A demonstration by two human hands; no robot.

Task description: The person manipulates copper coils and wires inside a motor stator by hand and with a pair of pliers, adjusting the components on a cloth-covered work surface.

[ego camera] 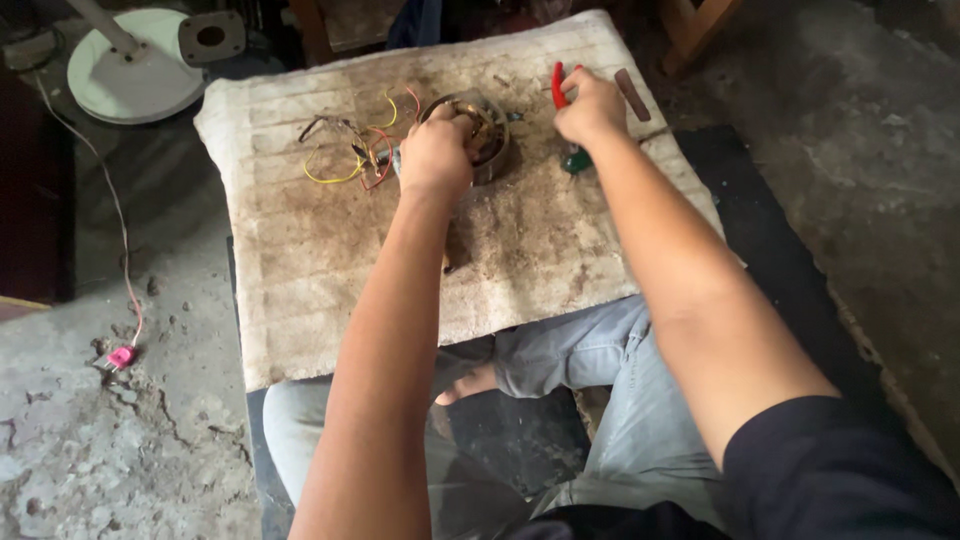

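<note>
A round metal motor part (487,128) with copper windings lies on a dirty beige mat (330,270). My left hand (437,152) grips its near left side. Yellow and red wires (352,150) trail from it to the left across the mat. My right hand (592,106) is closed around red-handled pliers (558,84) just right of the motor part. A green-handled tool (576,160) lies under my right wrist.
A white round fan base (130,75) with a pole stands at the back left on the concrete floor. A thin cable ends in a pink plug (121,356) at the left. A small brown bar (632,94) lies on the mat's right edge. My crossed legs sit below the mat.
</note>
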